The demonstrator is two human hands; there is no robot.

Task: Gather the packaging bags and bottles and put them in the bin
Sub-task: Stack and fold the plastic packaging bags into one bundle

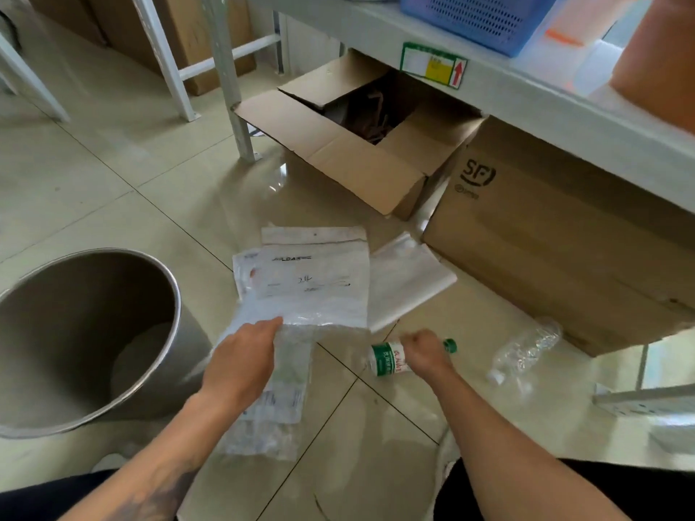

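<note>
Bin (67, 426) sits on the floor to your left, mouth open, just beside your left hand (240, 355); nothing stands between them. That's the key relation: left grip is the nearer one for a drop.

Closed carton (556, 257) and open carton (357, 159) lie ahead-right under the shelf (526, 92), clear of your path.

Packaging bags (312, 283) lie fanned on the floor ahead of you, long axes running away from you; one white folded bag (406, 280) rests against the closed carton. Left grip is closed, pinching the near edge of the top clear bag (289, 370).

Crushed clear bottle (526, 349) lies on the floor well right of your right hand (425, 351), axis diagonal.

Right grip is wrapped around the green-label bottle (387, 361) near its neck, axis roughly left-right, cap pointing right. It looks to need a cross-body swing over the bags to reach the bin.
</note>
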